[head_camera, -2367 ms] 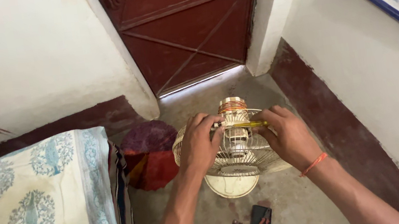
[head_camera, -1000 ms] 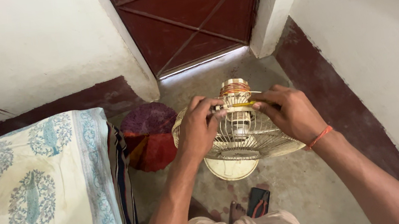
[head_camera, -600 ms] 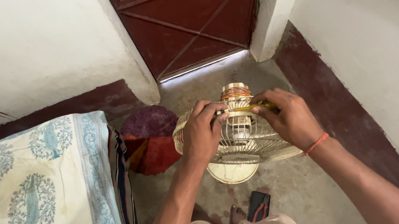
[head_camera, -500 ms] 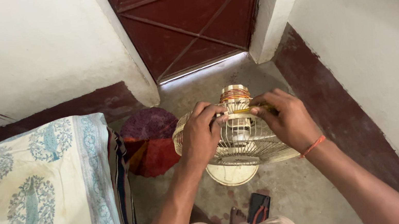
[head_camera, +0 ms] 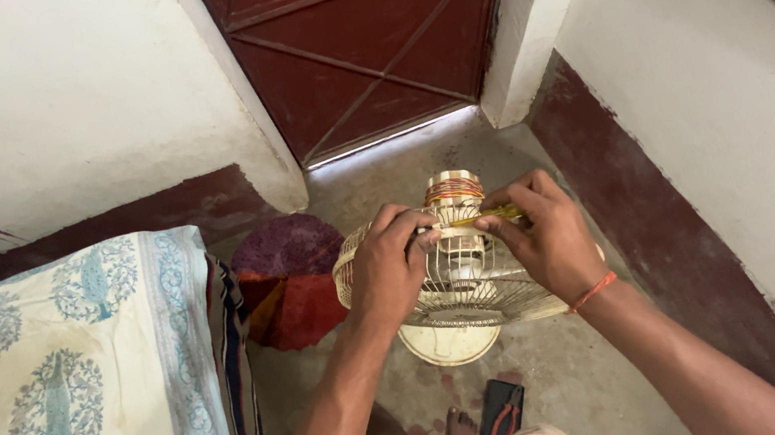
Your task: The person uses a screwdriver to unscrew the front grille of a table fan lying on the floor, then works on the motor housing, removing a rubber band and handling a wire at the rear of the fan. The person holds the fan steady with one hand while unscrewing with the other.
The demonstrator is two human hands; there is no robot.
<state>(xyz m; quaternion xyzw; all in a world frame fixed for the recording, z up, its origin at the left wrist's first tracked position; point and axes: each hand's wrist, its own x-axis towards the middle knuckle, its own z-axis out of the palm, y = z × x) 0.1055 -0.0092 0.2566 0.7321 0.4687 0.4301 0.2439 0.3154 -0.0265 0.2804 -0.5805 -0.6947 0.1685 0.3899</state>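
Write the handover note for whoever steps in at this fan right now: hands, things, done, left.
Left hand: resting on the cream wire fan guard, fingers at the end of a thin yellow tool.
Right hand: fingers pinching the yellow tool, held level against the motor housing with its exposed copper winding.
The fan stands on its round base on the concrete floor, before the red door; bed and red cushion at left.
Done: cannot tell.
Left: guard still mounted.

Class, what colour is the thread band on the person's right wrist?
Orange-red thread band, clearest in the head view.
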